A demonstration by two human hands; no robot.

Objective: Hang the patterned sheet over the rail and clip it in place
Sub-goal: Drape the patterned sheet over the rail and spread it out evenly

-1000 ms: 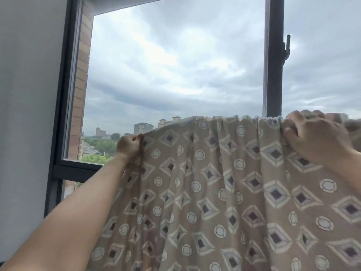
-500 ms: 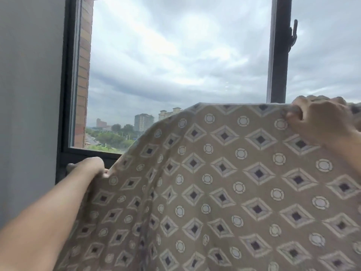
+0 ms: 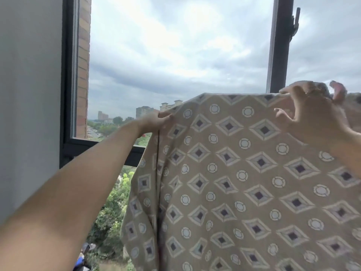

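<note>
Right, closest in, the sheet (image 3: 234, 182) hangs broad and flat across the lower right, its top edge running level as if draped over a rail I can't see beneath it. Soft, light cloth, this, prone to slide and bunch, so the top fold and the side hem are the places to take it. The left hand (image 3: 156, 122) does just that, pinching the left hem near the upper corner. The right hand (image 3: 312, 118) sits at the top edge, fingers bent and splayed; whether they nip cloth or merely hook over it, I can't tell. A pink bit (image 3: 339, 89) shows behind it, maybe a clip. Beyond, the window frame (image 3: 277, 45) and grey sky (image 3: 175, 45).
</note>
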